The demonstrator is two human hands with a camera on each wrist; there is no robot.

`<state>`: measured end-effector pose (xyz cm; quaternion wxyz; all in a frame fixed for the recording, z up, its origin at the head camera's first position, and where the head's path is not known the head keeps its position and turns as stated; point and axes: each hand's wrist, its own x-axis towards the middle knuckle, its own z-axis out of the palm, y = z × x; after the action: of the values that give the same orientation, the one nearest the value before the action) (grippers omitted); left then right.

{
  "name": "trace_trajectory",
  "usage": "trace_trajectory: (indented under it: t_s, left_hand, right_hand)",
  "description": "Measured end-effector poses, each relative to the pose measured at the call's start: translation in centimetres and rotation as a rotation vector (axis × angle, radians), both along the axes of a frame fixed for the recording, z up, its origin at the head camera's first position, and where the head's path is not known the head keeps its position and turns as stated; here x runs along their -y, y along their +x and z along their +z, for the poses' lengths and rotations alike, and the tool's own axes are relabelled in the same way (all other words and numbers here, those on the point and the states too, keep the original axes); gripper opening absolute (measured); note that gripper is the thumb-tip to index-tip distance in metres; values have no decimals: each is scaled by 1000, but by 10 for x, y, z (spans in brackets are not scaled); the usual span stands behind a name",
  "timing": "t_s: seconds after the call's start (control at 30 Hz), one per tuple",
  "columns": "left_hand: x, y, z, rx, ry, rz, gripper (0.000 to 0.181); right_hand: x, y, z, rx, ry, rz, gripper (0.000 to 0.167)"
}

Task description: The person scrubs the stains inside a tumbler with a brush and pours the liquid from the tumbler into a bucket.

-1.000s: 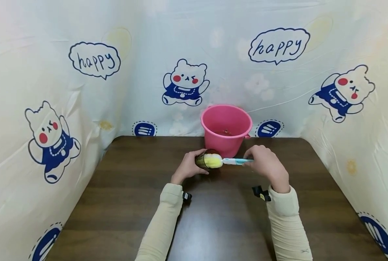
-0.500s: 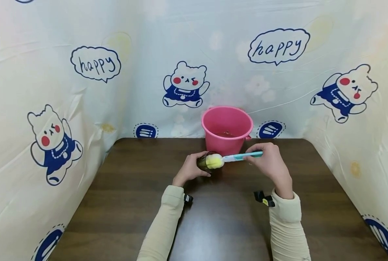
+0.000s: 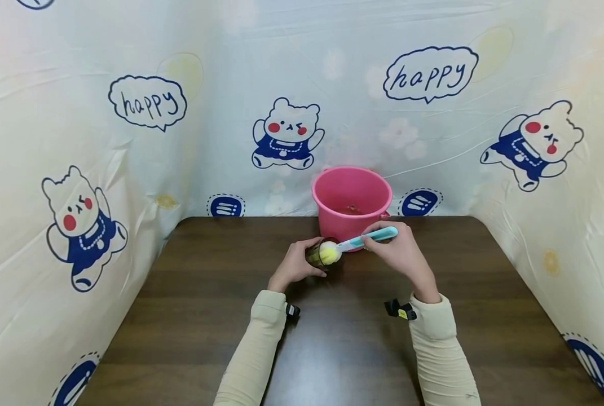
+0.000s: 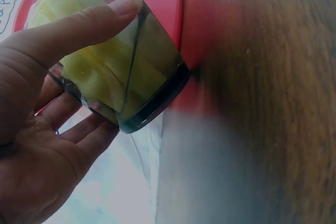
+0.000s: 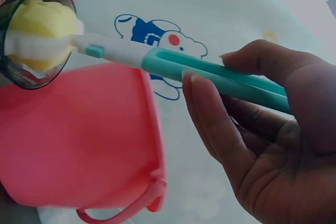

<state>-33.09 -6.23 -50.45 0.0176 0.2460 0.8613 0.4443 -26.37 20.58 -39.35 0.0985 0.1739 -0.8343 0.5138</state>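
A dark, see-through glass (image 4: 149, 77) lies tilted in my left hand (image 3: 295, 263), its mouth turned to the right; thumb and fingers grip its sides. My right hand (image 3: 400, 251) pinches the teal handle (image 5: 210, 80) of a brush between thumb and fingertips. In the right wrist view the brush's yellow and white sponge head (image 5: 44, 27) sits within the glass's mouth. Through the glass wall in the left wrist view, the yellow sponge (image 4: 94, 72) shows pressed against the side.
Just behind the hands a pink bucket (image 3: 344, 224) stands at the back of the brown wooden table (image 3: 205, 338); something small and unclear shows inside it. A printed cloth (image 3: 220, 113) hangs behind the table and along both sides.
The sponge head has moved deeper into the glass. My right hand has shifted left with the brush, whose handle end now tilts upward. My left hand has barely moved.
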Motion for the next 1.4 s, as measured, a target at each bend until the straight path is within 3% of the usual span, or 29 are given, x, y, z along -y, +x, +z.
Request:
trace_trajectory:
  t_s: [0.17, 0.33, 0.43, 0.63, 0.9, 1.13, 1.4]
  left_hand:
    - [0, 0, 1, -2, 5, -10, 90]
    - [0, -1, 2, -35, 20, 3, 89]
    - [1, -1, 3, -46, 40, 18, 89]
    - [0, 1, 7, -50, 34, 15, 89]
    - [1, 3, 10, -53, 24, 25, 89]
    - [3, 1, 12, -66, 45, 44, 88]
    - [0, 5, 17, -51, 48, 32, 87]
  right_hand:
    - [1, -3, -4, 9, -30, -1, 18]
    - [-2, -5, -3, 98, -111, 37, 29]
    - [-7, -5, -4, 134, -129, 112, 30]
    - [-11, -4, -5, 80, -98, 248, 21]
    - [-11, -9, -11, 37, -59, 215, 17]
    - [-18, -10, -10, 29, -31, 267, 19]
    - [-20, -11, -13, -3, -55, 201, 19]
